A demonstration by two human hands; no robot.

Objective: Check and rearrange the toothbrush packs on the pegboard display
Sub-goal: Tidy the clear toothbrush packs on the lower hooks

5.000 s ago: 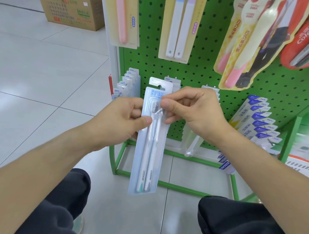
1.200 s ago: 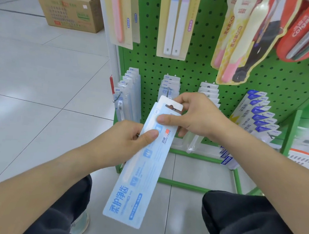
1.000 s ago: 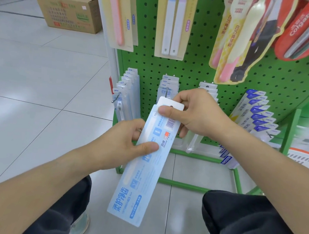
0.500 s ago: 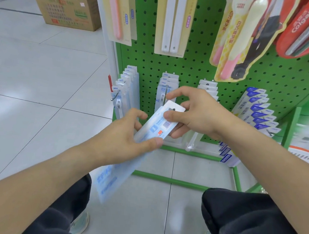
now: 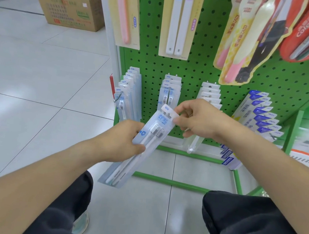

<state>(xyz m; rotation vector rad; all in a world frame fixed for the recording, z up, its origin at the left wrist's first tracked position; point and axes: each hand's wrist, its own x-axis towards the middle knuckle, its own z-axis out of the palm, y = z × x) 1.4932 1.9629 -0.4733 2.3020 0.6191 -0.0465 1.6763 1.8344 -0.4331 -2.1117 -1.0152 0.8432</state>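
Note:
I hold a clear toothbrush pack (image 5: 148,143) with two white brushes, front side up, tilted in front of the green pegboard (image 5: 198,72). My left hand (image 5: 126,140) grips its left edge at the middle. My right hand (image 5: 197,119) pinches the white hang tab at its top. The tab sits just below the middle row of packs (image 5: 171,89) on its hook. More rows of the same kind hang to the left (image 5: 128,91) and right (image 5: 209,93).
Blue-topped packs (image 5: 260,116) hang at the lower right, larger yellow and red packs (image 5: 253,37) above. A cardboard box (image 5: 70,7) stands on the tiled floor at the back left. My knees (image 5: 249,222) are at the bottom, by the green base frame (image 5: 169,181).
The pack has been flipped from its printed back to its clear front. Both hands have kept hold of it and its tab end now lies nearer the middle hook.

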